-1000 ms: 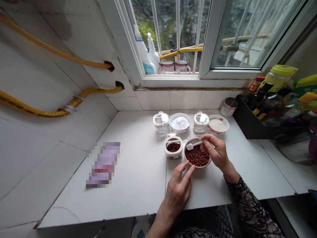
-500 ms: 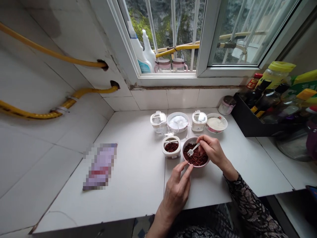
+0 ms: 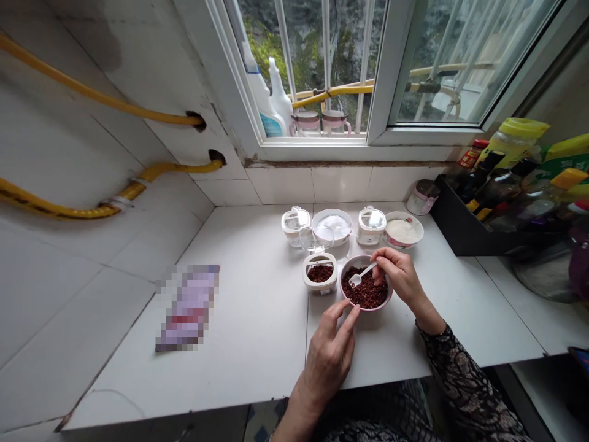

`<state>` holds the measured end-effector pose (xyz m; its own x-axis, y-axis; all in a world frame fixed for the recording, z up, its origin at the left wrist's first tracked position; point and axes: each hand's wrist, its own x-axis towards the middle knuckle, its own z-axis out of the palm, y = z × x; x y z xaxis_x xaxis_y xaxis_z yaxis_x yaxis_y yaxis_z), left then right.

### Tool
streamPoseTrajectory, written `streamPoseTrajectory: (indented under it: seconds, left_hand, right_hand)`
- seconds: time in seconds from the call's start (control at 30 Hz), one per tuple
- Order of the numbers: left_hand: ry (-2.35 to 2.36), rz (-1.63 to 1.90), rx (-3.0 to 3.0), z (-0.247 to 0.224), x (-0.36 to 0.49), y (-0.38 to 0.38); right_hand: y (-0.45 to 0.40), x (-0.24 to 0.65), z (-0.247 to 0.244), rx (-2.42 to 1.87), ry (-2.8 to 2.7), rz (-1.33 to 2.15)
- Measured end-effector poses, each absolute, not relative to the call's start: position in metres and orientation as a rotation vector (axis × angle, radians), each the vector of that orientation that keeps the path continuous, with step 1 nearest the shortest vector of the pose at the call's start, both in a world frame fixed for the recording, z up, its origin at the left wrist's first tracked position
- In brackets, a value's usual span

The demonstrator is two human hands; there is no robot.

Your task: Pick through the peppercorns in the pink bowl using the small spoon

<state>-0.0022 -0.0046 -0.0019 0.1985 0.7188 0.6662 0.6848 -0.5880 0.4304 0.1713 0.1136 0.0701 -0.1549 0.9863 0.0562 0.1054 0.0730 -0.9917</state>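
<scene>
Pinching the handle of the small white spoon (image 3: 355, 280) between thumb and fingers, my right hand (image 3: 399, 275) comes in from the right of the bowl (image 3: 372, 309), clear of most of the dark red grains (image 3: 368, 296) inside it. I hold the spoon near its end, probably so its head can reach down while my knuckles stay above the rim; a few grains seem to lie in the head. My left hand (image 3: 332, 341) grips nothing: its fingers are spread loosely, two fingertips at the near left rim, likely to steady the bowl on the white counter (image 3: 257, 331). Just left of the bowl stands a small tub (image 3: 322, 290) with the same dark grains, its clear lid (image 3: 317, 240) tipped up on the far side, which leaves the mouth facing me; standing so close, it makes any reach from the bowl short. Behind them, a left tub (image 3: 295, 228) and a right tub (image 3: 372, 228), lids down, alternate with a bowl of white stuff (image 3: 340, 239) and a bowl of pale grains (image 3: 405, 244), perhaps paired by contents. Well apart at the far right, a black box (image 3: 469, 240) holds bottles (image 3: 499, 184) upright together.
</scene>
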Motion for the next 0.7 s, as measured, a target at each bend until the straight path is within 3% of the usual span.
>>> streamPoseTrajectory:
  seconds: [0.17,0.47,0.7]
  left_hand:
    - [1.411,1.373,2.406,-0.003,-0.002,-0.004]
    - [1.422,1.349,2.422,-0.003,-0.003,-0.004]
    - [1.424,1.351,2.408,-0.003,-0.003,-0.005]
  right_hand:
    - [0.111,0.162,0.072,-1.005,-1.367,1.201]
    - [0.094,0.141,0.069,-0.760,-2.014,0.574]
    - [0.100,0.162,0.072,-1.025,-1.757,0.662]
